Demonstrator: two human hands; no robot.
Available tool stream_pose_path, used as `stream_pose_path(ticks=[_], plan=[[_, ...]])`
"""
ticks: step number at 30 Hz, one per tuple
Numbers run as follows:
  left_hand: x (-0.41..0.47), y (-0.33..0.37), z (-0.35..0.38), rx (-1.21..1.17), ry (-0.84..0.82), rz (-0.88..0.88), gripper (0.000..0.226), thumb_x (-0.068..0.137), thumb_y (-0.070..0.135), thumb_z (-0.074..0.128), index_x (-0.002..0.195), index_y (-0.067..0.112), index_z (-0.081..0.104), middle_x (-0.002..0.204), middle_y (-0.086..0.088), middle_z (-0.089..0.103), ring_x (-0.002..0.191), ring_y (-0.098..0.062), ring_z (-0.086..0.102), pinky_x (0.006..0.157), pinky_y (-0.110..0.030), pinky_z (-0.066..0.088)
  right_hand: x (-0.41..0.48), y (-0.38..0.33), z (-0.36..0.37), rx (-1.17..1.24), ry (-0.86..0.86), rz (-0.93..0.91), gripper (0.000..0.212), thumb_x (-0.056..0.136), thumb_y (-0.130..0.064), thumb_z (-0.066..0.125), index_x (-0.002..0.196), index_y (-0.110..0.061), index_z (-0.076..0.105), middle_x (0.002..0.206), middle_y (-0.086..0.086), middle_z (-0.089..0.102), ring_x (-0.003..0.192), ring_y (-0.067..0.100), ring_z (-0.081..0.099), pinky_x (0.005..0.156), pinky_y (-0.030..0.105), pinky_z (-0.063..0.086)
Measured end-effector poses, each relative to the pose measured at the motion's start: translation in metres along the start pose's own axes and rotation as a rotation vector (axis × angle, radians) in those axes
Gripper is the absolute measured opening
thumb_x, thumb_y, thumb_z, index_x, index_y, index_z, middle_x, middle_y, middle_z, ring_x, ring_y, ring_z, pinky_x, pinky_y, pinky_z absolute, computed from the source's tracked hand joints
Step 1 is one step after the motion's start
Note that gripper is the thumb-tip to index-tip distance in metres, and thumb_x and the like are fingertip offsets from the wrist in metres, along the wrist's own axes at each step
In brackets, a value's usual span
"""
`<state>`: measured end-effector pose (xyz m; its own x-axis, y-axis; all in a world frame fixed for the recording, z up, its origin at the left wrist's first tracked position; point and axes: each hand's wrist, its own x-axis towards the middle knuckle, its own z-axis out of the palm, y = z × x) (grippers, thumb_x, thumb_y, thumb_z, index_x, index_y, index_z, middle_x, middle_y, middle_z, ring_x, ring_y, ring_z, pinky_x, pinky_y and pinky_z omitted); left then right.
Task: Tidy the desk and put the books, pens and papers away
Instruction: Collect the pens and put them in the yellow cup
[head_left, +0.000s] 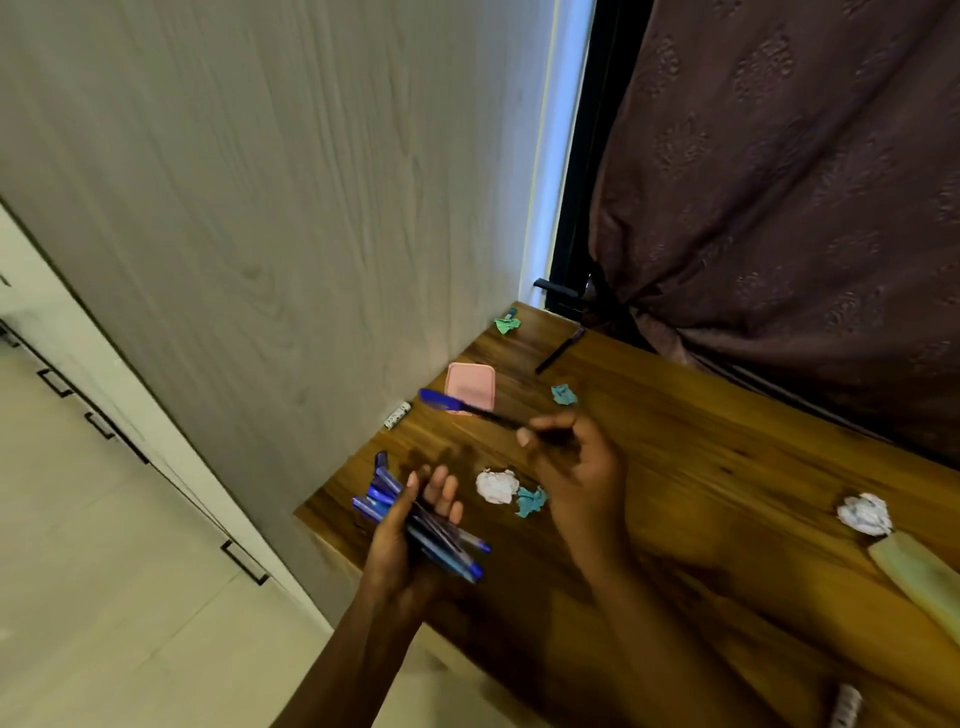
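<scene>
Dark, glossy wooden tabletop (701, 467). Over its middle the right hand (576, 467) pinches a single pen (452, 402), dark barrel, blue cap aimed at the wall edge. At the left edge the left hand (410, 525) grips a bundle of blue pens (441, 540). Between the hands lies a crumpled white paper ball (497, 486), with a teal scrap (531, 501) just beside it.
</scene>
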<state>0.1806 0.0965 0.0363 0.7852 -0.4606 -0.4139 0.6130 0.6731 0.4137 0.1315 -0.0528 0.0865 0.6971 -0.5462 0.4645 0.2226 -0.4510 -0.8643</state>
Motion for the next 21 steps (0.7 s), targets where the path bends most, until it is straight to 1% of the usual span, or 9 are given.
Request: stream_pose_path(ticks=[2, 4, 6, 8, 10, 12, 16, 18, 21], plan=[[-0.001, 0.007, -0.006, -0.021, -0.033, 0.013, 0.046, 0.071, 0.031, 0.074, 0.111, 0.012, 0.063, 0.099, -0.005, 0.073, 0.089, -0.017, 0.071, 0.086, -0.035, 0.053, -0.030, 0.000, 0.023, -0.051, -0.087, 0.048, 0.024, 0.079, -0.014, 0.072, 0.083, -0.032, 0.058, 0.085, -0.016, 0.063, 0.084, -0.001, 0.062, 0.071, 0.015, 0.053], [-0.003, 0.014, -0.013, -0.055, -0.072, 0.026, 0.068, 0.049, 0.031, 0.091, 0.109, 0.012, 0.066, 0.100, -0.005, 0.072, 0.090, -0.018, 0.070, 0.085, -0.036, 0.056, -0.054, 0.004, 0.045, -0.128, -0.211, 0.051, 0.013, 0.078, -0.025, 0.071, 0.081, -0.028, 0.059, 0.081, -0.023, 0.059, 0.083, -0.006, 0.060, 0.070, 0.011, 0.050], [-0.007, 0.021, -0.022, -0.061, -0.074, 0.052, 0.047, 0.061, 0.025, 0.085, 0.103, 0.013, 0.067, 0.090, -0.003, 0.072, 0.082, -0.014, 0.070, 0.073, -0.031, 0.059, -0.068, 0.004, 0.059, -0.110, -0.368, 0.072, 0.023, 0.078, -0.050, 0.063, 0.080, -0.027, 0.061, 0.077, -0.021, 0.059, 0.082, -0.003, 0.060, 0.069, 0.013, 0.050], [-0.011, 0.030, -0.032, -0.058, 0.012, 0.079, 0.010, 0.085, 0.018, 0.061, 0.094, 0.014, 0.064, 0.081, 0.000, 0.069, 0.072, -0.011, 0.066, 0.065, -0.027, 0.058, -0.069, 0.001, 0.067, -0.093, -0.410, 0.130, 0.035, 0.078, -0.061, 0.057, 0.082, -0.027, 0.061, 0.077, -0.017, 0.061, 0.081, -0.002, 0.060, 0.069, 0.014, 0.051], [-0.014, 0.038, -0.047, -0.075, 0.063, 0.113, 0.013, 0.092, 0.016, 0.050, 0.087, 0.016, 0.062, 0.075, 0.002, 0.063, 0.067, -0.010, 0.062, 0.064, -0.026, 0.057, -0.060, 0.005, 0.076, -0.116, -0.377, 0.202, 0.020, 0.083, -0.044, 0.063, 0.086, -0.025, 0.061, 0.079, -0.017, 0.059, 0.078, -0.004, 0.057, 0.068, 0.009, 0.046], [-0.018, 0.046, -0.057, -0.078, 0.106, 0.137, 0.013, 0.091, 0.017, 0.051, 0.084, 0.017, 0.062, 0.073, 0.002, 0.062, 0.064, -0.009, 0.061, 0.064, -0.026, 0.057, -0.047, 0.018, 0.089, -0.260, -0.446, 0.263, 0.011, 0.088, -0.030, 0.062, 0.094, -0.021, 0.061, 0.088, -0.013, 0.061, 0.082, -0.003, 0.057, 0.069, 0.009, 0.045], [-0.026, 0.054, -0.072, -0.047, 0.129, 0.147, 0.011, 0.084, 0.025, 0.057, 0.084, 0.016, 0.063, 0.072, 0.002, 0.062, 0.064, -0.010, 0.062, 0.064, -0.025, 0.057, -0.038, 0.032, 0.127, -0.592, -0.711, 0.303, 0.033, 0.088, -0.035, 0.061, 0.111, -0.012, 0.057, 0.109, 0.006, 0.063, 0.106, 0.022, 0.058, 0.088, 0.031, 0.045], [-0.029, 0.056, -0.075, -0.026, 0.121, 0.134, 0.014, 0.081, 0.029, 0.059, 0.086, 0.016, 0.063, 0.073, 0.001, 0.063, 0.065, -0.011, 0.063, 0.065, -0.025, 0.056, -0.039, 0.031, 0.141, -0.771, -0.741, 0.251, 0.035, 0.090, -0.031, 0.058, 0.116, -0.008, 0.054, 0.115, 0.011, 0.060, 0.111, 0.025, 0.055, 0.090, 0.033, 0.042], [-0.028, 0.057, -0.077, -0.015, 0.107, 0.087, 0.017, 0.081, 0.027, 0.058, 0.085, 0.013, 0.068, 0.077, -0.001, 0.067, 0.069, -0.014, 0.066, 0.068, -0.028, 0.057, -0.037, 0.028, 0.147, -0.855, -0.724, 0.283, 0.033, 0.089, -0.030, 0.060, 0.112, -0.006, 0.057, 0.117, 0.012, 0.059, 0.111, 0.027, 0.055, 0.091, 0.035, 0.042]])
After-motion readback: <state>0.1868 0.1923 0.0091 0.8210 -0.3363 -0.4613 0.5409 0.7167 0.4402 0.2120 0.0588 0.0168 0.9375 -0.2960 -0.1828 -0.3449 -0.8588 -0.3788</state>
